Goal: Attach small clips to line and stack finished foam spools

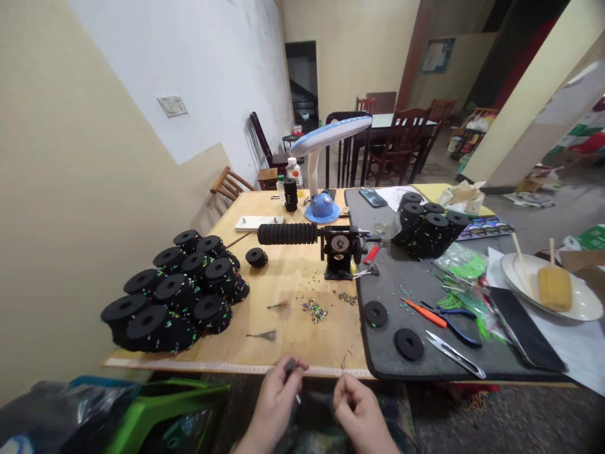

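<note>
My left hand [278, 400] is at the table's front edge, its thumb and fingers closed on a small dark piece with a thin pale stem [298, 398]. My right hand [357, 408] is beside it, fingertips pinched together; anything between them is too small to make out. Just beyond lies a tiny metal piece [343, 360]. Farther in are a fan-shaped grey bundle [263, 335], a similar one with an orange part [278, 306] and a heap of coloured beads [316, 309]. A black hand-cranked winder [339, 246] carries a row of black foam spools [287, 234].
Stacked black foam spools [172, 287] fill the left side, more [425, 224] at the back right. A blue lamp [322, 207] stands behind the winder. On the grey mat [331, 372] lie orange-handled tool [425, 312], pliers [460, 325], thread snips [456, 356] and a phone [524, 328].
</note>
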`<control>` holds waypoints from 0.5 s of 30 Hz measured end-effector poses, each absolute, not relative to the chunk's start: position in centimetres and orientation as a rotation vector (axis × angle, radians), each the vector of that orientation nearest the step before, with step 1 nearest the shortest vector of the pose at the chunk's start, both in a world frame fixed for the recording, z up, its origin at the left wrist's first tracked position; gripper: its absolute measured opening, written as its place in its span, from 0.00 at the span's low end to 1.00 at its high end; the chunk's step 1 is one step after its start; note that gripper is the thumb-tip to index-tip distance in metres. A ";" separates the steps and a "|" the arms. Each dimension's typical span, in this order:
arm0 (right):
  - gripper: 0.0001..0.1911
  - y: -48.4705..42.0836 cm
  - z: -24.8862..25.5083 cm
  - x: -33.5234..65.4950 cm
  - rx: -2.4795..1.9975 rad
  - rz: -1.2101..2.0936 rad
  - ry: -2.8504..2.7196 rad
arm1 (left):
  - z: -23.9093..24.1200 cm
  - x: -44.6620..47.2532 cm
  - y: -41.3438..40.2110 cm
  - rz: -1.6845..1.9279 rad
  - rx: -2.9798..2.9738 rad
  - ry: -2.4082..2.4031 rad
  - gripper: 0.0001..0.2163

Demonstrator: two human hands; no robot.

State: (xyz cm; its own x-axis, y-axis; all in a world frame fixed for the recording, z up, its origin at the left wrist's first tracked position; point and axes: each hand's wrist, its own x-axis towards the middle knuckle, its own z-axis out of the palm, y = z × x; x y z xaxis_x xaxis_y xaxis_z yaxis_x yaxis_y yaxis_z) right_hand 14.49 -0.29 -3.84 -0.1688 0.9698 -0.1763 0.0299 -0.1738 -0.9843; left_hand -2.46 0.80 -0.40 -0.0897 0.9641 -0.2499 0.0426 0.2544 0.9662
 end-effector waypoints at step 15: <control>0.19 -0.4 -4.1 14.9 -1.160 1.560 -1.118 | -0.8 -2.2 -0.3 0.864 1.011 1.185 0.15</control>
